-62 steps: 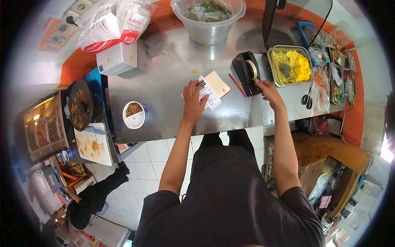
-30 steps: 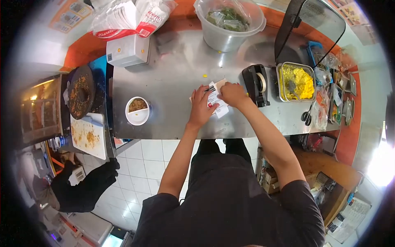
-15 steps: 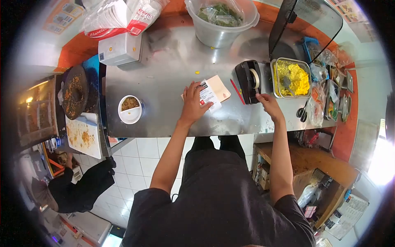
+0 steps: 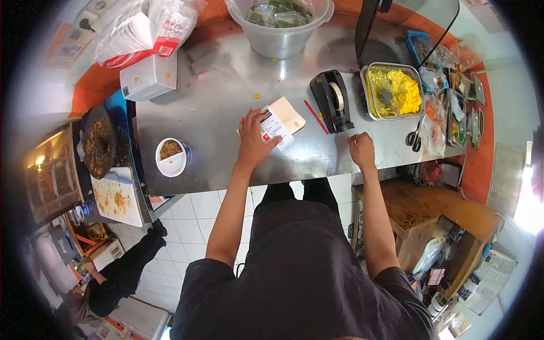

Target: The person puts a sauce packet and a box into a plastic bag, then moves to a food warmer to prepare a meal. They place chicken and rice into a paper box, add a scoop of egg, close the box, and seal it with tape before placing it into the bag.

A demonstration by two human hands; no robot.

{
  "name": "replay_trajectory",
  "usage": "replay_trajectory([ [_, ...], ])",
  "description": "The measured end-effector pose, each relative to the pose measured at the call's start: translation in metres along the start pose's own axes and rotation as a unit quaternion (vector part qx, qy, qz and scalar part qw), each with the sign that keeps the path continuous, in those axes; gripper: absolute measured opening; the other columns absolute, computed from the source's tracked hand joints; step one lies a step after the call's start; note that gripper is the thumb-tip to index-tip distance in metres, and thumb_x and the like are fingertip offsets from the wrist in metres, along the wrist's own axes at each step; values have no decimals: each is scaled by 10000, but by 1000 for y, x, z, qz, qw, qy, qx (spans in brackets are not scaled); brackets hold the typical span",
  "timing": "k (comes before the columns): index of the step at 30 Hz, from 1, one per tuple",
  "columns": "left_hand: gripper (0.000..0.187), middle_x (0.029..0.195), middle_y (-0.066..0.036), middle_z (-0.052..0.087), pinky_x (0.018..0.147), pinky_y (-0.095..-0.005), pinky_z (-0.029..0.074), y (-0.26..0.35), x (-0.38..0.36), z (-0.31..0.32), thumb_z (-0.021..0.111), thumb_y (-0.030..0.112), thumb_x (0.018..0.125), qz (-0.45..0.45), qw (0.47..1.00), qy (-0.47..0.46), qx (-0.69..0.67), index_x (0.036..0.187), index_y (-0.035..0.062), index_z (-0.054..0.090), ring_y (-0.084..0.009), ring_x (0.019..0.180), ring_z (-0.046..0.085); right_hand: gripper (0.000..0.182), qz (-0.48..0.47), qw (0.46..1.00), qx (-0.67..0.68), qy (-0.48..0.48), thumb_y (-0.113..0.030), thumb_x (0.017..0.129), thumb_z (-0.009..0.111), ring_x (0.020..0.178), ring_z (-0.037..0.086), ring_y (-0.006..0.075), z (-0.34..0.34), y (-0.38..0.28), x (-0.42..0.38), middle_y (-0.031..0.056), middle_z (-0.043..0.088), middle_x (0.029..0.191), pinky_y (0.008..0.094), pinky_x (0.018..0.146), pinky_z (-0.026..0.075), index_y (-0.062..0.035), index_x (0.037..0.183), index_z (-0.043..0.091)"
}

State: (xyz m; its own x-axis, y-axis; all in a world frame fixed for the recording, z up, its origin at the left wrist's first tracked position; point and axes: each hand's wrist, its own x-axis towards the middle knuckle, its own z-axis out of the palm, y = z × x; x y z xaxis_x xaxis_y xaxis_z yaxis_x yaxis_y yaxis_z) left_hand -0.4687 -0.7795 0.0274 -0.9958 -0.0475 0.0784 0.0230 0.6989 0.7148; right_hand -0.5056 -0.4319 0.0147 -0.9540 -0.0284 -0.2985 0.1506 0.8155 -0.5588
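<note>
My left hand (image 4: pixel 253 141) lies across a cream-coloured paper packet (image 4: pixel 288 114) and a white printed slip (image 4: pixel 273 129) on its top. The thumb presses the slip and the fingers reach over the packet's far side, gripping both against the steel table. My right hand (image 4: pixel 361 150) is closed in a pinch at the table's front part, just in front of a black tape dispenser (image 4: pixel 328 102) with a roll of clear tape. Whatever is between those fingers, if anything, is too small to make out. A red pen (image 4: pixel 315 116) lies between packet and dispenser.
A glass container of yellow food (image 4: pixel 402 93) stands right of the dispenser, with scissors (image 4: pixel 413 139) nearby. A white cup (image 4: pixel 171 161) sits at left. A large plastic tub (image 4: pixel 277 37) stands behind. Another person (image 4: pixel 122 277) is at lower left, beyond a stone mortar (image 4: pixel 97 141).
My right hand has come away from the tape dispenser toward the table's front edge, its fingers now closed. My left hand stays on the slip and packet. The camera view has shifted slightly.
</note>
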Motion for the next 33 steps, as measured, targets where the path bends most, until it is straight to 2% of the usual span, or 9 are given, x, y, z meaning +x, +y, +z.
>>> replay_trajectory([
  [2,733,1416,-148,418,1176,-581,116,-5,-1,1,848,299,686,17,1000,3,16,1271,65,473,-386,1411,296,229,-34,992,-119,36,-211,861,659,855,658,337,-6,-18,-3,229,678,882,413,766,517,0,909,731],
  [4,742,1427,-141,418,1176,-590,100,0,0,-8,844,322,687,6,999,-2,49,1283,74,479,-383,1418,291,212,-21,988,30,-150,-203,864,648,836,637,354,-21,-43,-12,202,664,875,429,776,507,-5,878,723],
  [8,777,1467,-97,416,1177,-603,78,-2,-5,-11,827,407,696,-8,997,-16,75,1330,105,496,-341,1439,277,210,-230,944,-19,-236,-216,908,610,898,616,357,-26,-133,-15,185,616,902,436,820,491,-18,926,680],
  [11,772,1467,-96,408,1168,-609,76,-9,-6,-10,829,402,685,4,999,-17,40,1321,116,495,-354,1431,287,176,-325,926,14,-191,-185,940,594,870,604,331,15,-171,0,168,561,917,437,782,470,-20,920,652],
  [17,813,1460,-113,419,1163,-588,113,-13,-9,-11,824,445,679,25,999,1,29,1331,105,477,-339,1422,306,283,-392,867,-249,-179,-296,922,596,831,670,330,78,-209,35,192,629,963,459,730,542,-34,887,696],
  [21,868,1468,-132,406,1168,-580,108,-13,-11,-12,832,467,647,22,999,3,43,1340,101,457,-345,1426,296,345,-310,894,-295,-130,-369,859,679,779,683,341,62,-204,38,172,674,796,448,683,540,-25,863,695],
  [25,880,1387,-162,446,1118,-560,201,-12,-9,-10,839,356,587,10,998,-9,56,1329,97,444,-361,1354,365,306,-235,929,-248,-142,-323,850,701,803,676,361,30,-170,43,183,676,836,436,710,535,-20,886,681],
  [31,876,1234,-176,480,1024,-500,296,12,-18,-14,795,159,550,-36,996,-18,82,1332,92,407,-343,1212,445,274,-83,978,11,-192,-253,874,710,670,615,233,8,-100,-31,121,637,736,348,629,476,8,870,630],
  [33,881,1220,-173,480,1028,-499,293,34,-33,-20,789,137,548,-48,997,-28,62,1333,94,393,-344,1214,444,327,-27,962,183,-202,-322,937,654,772,616,158,20,-67,-60,76,668,859,306,680,481,-13,1042,643],
])
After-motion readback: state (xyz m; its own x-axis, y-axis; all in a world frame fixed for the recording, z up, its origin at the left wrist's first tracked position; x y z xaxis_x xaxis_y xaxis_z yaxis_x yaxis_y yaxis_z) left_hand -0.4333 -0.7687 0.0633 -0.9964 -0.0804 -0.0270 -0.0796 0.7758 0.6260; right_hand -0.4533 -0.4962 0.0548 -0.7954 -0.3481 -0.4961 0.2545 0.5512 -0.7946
